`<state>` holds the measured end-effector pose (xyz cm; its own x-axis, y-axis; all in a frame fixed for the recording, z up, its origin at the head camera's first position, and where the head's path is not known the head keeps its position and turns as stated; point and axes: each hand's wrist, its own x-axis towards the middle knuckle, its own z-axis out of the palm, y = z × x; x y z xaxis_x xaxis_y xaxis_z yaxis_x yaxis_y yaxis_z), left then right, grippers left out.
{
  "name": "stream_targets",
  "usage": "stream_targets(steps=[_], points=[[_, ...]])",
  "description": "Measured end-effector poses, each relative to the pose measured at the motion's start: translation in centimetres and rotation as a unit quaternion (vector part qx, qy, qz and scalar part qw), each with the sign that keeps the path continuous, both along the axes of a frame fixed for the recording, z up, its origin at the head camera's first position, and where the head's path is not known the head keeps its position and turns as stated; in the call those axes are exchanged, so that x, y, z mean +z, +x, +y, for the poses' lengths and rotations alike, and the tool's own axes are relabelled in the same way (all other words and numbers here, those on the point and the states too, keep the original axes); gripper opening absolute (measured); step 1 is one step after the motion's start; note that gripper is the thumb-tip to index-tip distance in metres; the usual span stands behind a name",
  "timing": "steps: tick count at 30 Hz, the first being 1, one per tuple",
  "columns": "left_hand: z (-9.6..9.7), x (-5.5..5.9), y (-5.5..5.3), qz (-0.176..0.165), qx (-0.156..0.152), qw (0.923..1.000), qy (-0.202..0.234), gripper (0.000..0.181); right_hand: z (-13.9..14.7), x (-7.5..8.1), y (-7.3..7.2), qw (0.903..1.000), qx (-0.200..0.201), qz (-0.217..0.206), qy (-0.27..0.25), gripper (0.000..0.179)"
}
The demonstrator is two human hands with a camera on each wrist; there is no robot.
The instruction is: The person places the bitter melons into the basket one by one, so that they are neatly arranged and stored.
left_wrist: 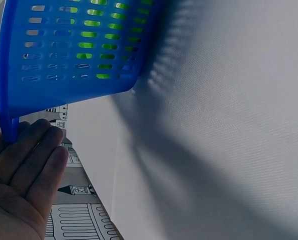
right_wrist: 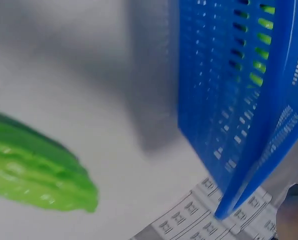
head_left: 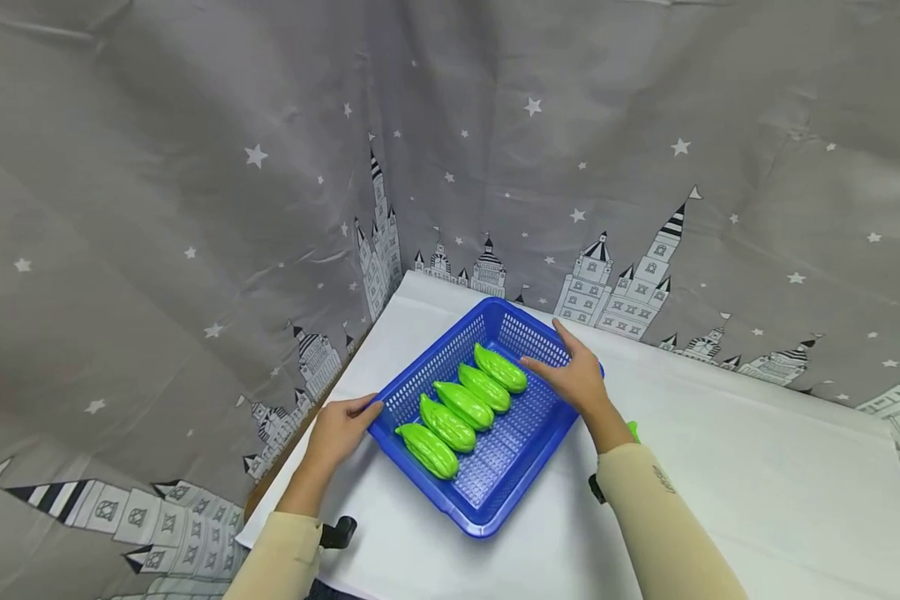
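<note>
A blue plastic basket (head_left: 487, 500) with slotted walls sits at an angle on the white surface in the head view. Inside it, several bright green ridged gourds (head_left: 447, 423), resembling bitter melons, lie in a slanting row. My left hand (head_left: 337, 433) pinches the basket's left corner rim, thumb above and fingers beneath, as the left wrist view also shows. Over the right rim, my right hand (head_left: 579, 375) has its thumb and fingers spread, with nothing held between them. Another green gourd (right_wrist: 39, 167) lies outside the basket, mostly hidden by my right arm in the head view.
White cloth (head_left: 720, 433) covers the table, which extends to the right. A grey curtain (head_left: 450, 125) printed with stars and castles hangs behind and along the left side. The table's left edge runs close to my left arm.
</note>
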<state>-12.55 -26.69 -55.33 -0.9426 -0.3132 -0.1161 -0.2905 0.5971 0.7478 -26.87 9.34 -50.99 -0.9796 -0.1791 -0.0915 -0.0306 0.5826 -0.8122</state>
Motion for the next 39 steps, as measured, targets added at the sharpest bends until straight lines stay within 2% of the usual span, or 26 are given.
stream_targets(steps=[6,11,18,22,26,30,36,39], points=[[-0.6,0.0,0.2,-0.014,-0.002,0.9998,-0.010,0.045,3.0,-0.1,1.4,0.9994,-0.034,-0.006,-0.006,0.100],[-1.2,0.1,0.7,-0.030,0.001,0.9994,-0.015,0.050,7.1,-1.2,3.2,0.9970,-0.077,-0.008,-0.008,0.098],[-1.4,0.6,0.7,-0.035,0.011,0.9993,-0.006,0.055,11.7,-4.8,7.0,0.9905,-0.125,-0.056,-0.005,0.096],[-1.0,0.6,0.2,-0.044,0.013,0.9989,0.002,0.057,13.1,-7.2,9.6,0.9866,-0.140,-0.084,-0.006,0.092],[-0.3,0.6,-0.2,-0.050,0.010,0.9987,0.007,0.056,13.7,-8.3,11.4,0.9845,-0.149,-0.092,-0.011,0.089],[0.6,0.6,-0.7,-0.051,0.004,0.9987,0.011,0.057,14.2,-8.5,12.2,0.9837,-0.159,-0.084,-0.008,0.087],[0.6,0.5,-0.6,-0.044,0.004,0.9990,0.009,0.056,13.9,-8.9,12.2,0.9851,-0.157,-0.070,-0.002,0.075],[0.5,0.6,-0.7,-0.044,0.002,0.9990,0.011,0.056,14.0,-8.3,11.8,0.9856,-0.154,-0.068,0.014,0.071]])
